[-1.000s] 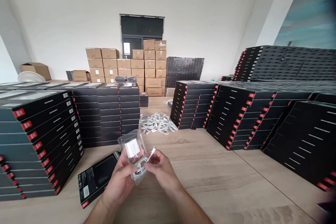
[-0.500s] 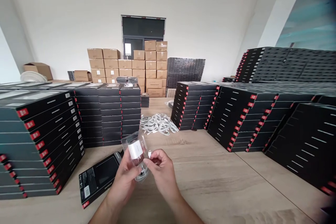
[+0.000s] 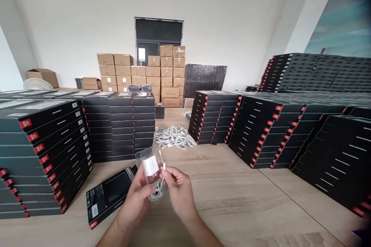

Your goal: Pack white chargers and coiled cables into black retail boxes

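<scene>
My left hand [image 3: 139,192] is closed around a clear plastic tray [image 3: 139,157] that is tilted up above the table. A white charger block [image 3: 151,166] sits in the tray's upper part. Below it lies a coiled white cable [image 3: 159,193], partly covered by my left thumb. My right hand [image 3: 179,187] pinches the cable's plug end, which points upward at the tray's right edge. To the left, under my left wrist, a black box [image 3: 109,195] lies on the wooden table [image 3: 228,200], with its far end open.
Tall stacks of black boxes with red corners stand at the left [image 3: 55,154] and right [image 3: 257,131]. A heap of white cables [image 3: 175,137] lies ahead between them. Brown cartons [image 3: 139,71] are piled by the far wall.
My right fingers have turned the cable's plug from angled to more upright beside the tray. The tray and my left hand have barely moved.
</scene>
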The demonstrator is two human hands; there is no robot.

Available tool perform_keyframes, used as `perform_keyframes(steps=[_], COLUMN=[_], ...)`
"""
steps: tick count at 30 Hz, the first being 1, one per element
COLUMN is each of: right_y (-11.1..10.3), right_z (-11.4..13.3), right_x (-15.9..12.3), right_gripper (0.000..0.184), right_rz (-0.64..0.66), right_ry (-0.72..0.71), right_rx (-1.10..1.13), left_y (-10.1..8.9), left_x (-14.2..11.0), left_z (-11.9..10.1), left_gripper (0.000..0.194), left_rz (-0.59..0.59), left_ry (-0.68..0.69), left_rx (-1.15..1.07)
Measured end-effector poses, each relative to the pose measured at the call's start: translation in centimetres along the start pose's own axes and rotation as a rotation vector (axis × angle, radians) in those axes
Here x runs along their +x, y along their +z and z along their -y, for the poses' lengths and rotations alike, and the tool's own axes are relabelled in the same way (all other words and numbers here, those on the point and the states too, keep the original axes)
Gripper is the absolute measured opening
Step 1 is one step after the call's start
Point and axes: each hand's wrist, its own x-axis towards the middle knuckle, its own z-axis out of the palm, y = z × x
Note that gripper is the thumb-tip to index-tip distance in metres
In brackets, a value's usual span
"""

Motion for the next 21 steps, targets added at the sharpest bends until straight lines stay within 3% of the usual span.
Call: perform_keyframes(steps=[6, 12, 21], right_y=[-0.1, -0.7, -1.5], right_z=[-0.5, -0.6, -0.3], right_x=[0.2, 0.5, 0.8], right_gripper=[0.037, 0.028, 0.033], right_rz=[-0.094, 0.016, 0.011], right_ry=[-0.111, -0.252, -0.456], right_rx=[-0.182, -0.444, -0.829], left_y=[0.1, -0.3, -0.2], left_x=[0.1, -0.1, -0.2], left_z=[0.4, 0.3, 0.0], left_gripper=[0.061, 0.081, 0.069], left_rz=[-0.006, 0.003, 0.062], left_ry=[-0.01, -0.069, -0.142], left_rx=[-0.061, -0.123, -0.181])
